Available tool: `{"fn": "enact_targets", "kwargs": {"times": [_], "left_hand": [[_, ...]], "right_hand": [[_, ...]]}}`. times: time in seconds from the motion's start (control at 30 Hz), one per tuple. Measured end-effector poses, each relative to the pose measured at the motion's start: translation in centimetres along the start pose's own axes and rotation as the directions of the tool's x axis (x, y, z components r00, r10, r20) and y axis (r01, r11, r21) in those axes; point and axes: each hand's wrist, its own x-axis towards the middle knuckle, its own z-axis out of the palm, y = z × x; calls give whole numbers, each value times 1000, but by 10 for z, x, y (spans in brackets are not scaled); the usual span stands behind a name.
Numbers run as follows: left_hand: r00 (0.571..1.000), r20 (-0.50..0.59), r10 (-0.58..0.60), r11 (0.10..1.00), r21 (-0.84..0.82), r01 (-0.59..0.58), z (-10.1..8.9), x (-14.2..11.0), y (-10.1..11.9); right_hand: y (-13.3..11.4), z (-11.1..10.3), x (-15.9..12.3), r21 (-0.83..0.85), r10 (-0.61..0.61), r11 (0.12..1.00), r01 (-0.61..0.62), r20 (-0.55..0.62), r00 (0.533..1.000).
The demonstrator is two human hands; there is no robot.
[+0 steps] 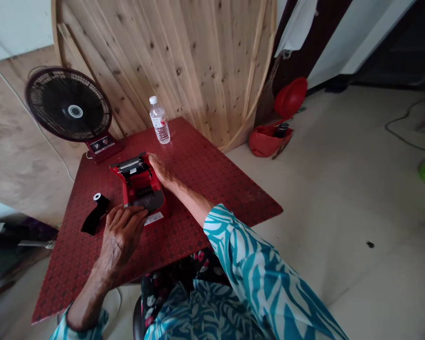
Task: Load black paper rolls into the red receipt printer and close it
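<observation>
The red machine (141, 181) sits on the bench (212, 177) with its lid (130, 166) raised; the left hand (122, 231) reaches its near edge, and the right hand (160, 171) lies against its side (whether the fingers of either are clamped, I cannot tell). Near it lies a black roll (100, 207), and farther stand a bottle (159, 123) and a fan (67, 106).

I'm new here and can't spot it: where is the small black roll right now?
In the head view, the black roll lies on the red table, toward its left side, beside the left hand and left of the open red machine.
</observation>
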Motion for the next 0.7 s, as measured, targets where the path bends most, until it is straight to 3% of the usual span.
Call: {"fn": "enact_targets", "kwargs": {"times": [0.1, 0.23, 0.4, 0.57, 0.7], "left_hand": [[1000, 6, -21, 1000, 1, 21, 0, -4, 2], [999, 8, -43, 999, 0, 43, 1, -9, 7], [997, 4, -81, 995, -59, 81, 1, -14, 2], [962, -31, -270, 963, -22, 270, 7, -19, -25], [961, 32, -274, 962, 18, 274, 16, -23, -36]], "right_hand": [[-6, -5, 0, -67, 6, 998, -4, 26, 1000], [-3, -12, -37, -74, -65, 995, 61, -60, 996], [2, -12, -72, 3, -21, 1000, 21, -101, 995], [3, -8, -72, 61, 7, 998, 2, -137, 991], [8, -7, -69, 74, 11, 997, 0, -143, 990]]}}
